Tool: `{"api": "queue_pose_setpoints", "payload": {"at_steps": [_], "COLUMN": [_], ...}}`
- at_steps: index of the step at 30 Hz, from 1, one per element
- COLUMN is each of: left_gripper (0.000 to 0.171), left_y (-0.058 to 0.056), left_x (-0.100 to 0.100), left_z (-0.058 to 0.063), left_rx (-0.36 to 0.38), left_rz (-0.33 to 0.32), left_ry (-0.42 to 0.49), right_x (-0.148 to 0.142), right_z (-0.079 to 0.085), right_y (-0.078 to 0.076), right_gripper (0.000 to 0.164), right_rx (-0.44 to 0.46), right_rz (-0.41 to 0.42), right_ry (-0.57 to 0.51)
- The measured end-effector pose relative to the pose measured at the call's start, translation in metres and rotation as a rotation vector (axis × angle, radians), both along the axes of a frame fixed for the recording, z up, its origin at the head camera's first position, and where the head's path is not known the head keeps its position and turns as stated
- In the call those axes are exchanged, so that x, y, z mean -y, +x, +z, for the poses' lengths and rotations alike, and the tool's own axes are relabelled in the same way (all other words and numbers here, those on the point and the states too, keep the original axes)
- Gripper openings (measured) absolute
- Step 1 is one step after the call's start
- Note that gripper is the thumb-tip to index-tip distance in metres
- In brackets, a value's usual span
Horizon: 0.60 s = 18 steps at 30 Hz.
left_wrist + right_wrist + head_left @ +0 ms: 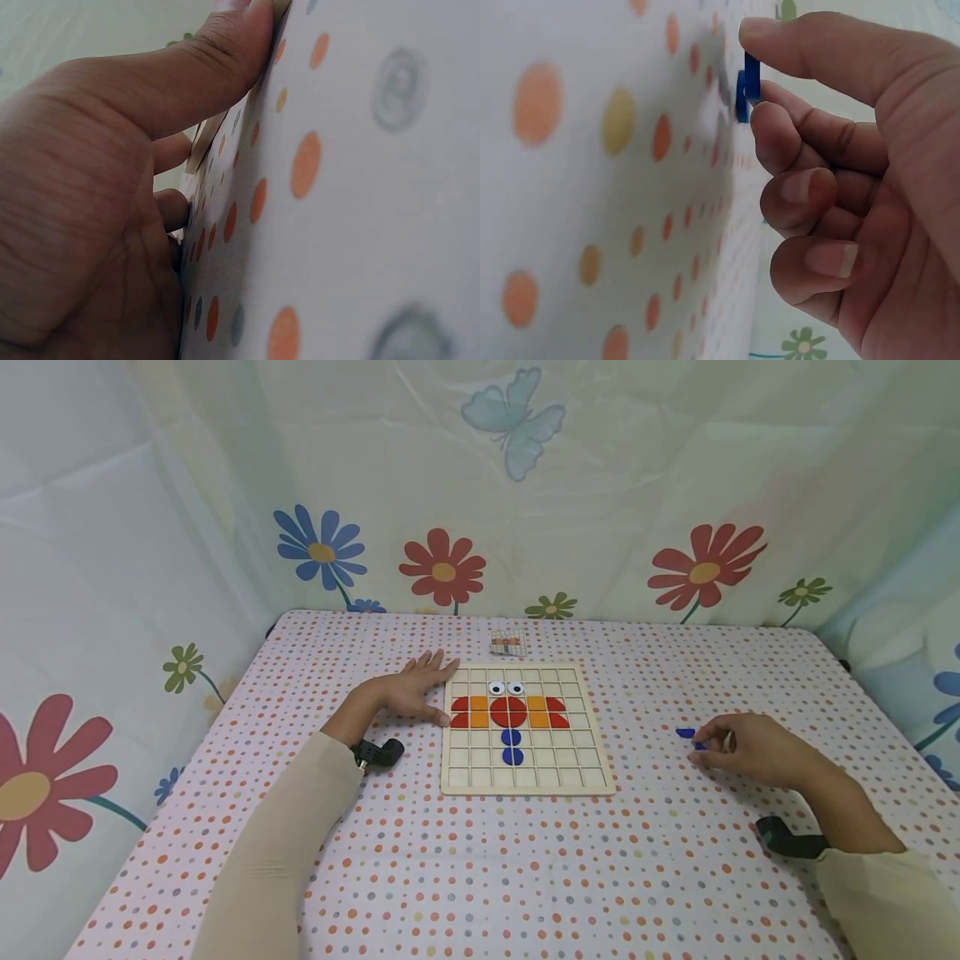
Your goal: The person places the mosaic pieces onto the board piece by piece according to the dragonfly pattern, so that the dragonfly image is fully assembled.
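Observation:
A square wooden grid board [528,783] lies on the table, with flat coloured pieces set in its cells. Red quarter pieces [508,712] form a circle, flanked by orange squares [536,718] and more red quarters; two eye discs [506,688] sit above and blue rounds [512,747] below. My left hand [416,692] rests against the board's left edge, fingers spread. To the right of the board, my right hand [757,750] pinches a small blue puzzle piece [752,77] between thumb and forefinger. Another blue piece [686,732] lies just beyond those fingertips.
A small picture card [508,642] showing a similar grid pattern lies behind the board. The dotted tablecloth [480,877] covers the table, and a flowered curtain [585,527] hangs behind it. Each wrist wears a black camera mount [787,838].

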State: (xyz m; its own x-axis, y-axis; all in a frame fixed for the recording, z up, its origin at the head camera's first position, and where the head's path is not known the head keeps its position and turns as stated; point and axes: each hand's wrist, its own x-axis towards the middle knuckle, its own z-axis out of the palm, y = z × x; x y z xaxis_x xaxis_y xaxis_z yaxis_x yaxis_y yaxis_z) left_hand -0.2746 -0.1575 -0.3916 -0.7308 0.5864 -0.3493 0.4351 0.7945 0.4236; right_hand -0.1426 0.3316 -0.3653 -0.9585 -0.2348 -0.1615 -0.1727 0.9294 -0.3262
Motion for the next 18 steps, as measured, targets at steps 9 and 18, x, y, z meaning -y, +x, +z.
{"api": "queue_pose_setpoints", "payload": {"at_steps": [9,18], "left_gripper": [0.107,0.106], "left_y": [-0.001,-0.001], "left_x": [0.001,0.0], "left_z": [-0.002,0.0], "left_rx": [-0.001,-0.006], "left_rz": [0.003,-0.002], "left_ry": [-0.005,-0.012], "right_x": [0.018,0.054], "right_z": [0.007,0.012], "right_y": [0.006,0.014], "right_gripper": [0.03,0.024], "right_rx": [-0.02,-0.049], "right_rz": [0.036,0.132], "right_ry": [-0.011,-0.109]}}
